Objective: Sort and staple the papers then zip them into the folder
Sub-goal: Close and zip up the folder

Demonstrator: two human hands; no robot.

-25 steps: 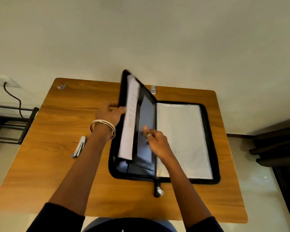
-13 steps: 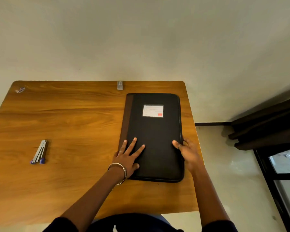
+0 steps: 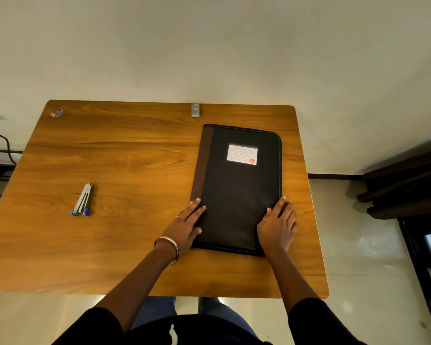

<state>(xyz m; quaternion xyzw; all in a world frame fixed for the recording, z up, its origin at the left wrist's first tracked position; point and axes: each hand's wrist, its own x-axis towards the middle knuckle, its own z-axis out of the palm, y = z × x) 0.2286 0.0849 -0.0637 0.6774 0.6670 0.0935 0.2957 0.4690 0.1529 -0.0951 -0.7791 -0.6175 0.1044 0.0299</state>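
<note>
Your left hand [image 3: 184, 227] lies flat with straight fingers on the near left edge of the closed folder [image 3: 237, 192]; your right hand [image 3: 278, 226] rests on its near right edge, fingers loosely bent over the side, gripping nothing. Folder lies flat on the right part of the surface [image 3: 135, 158], label [image 3: 241, 154] up; stapler [image 3: 83, 199] well apart to the left, small metal clip [image 3: 195, 110] at the far edge.

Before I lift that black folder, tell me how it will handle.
The folder lies flat with a padded-looking cover, so it is probably fairly stiff but may flex a little. Its smooth cover on the polished table could slide when pushed. It is unlikely to roll.
</note>
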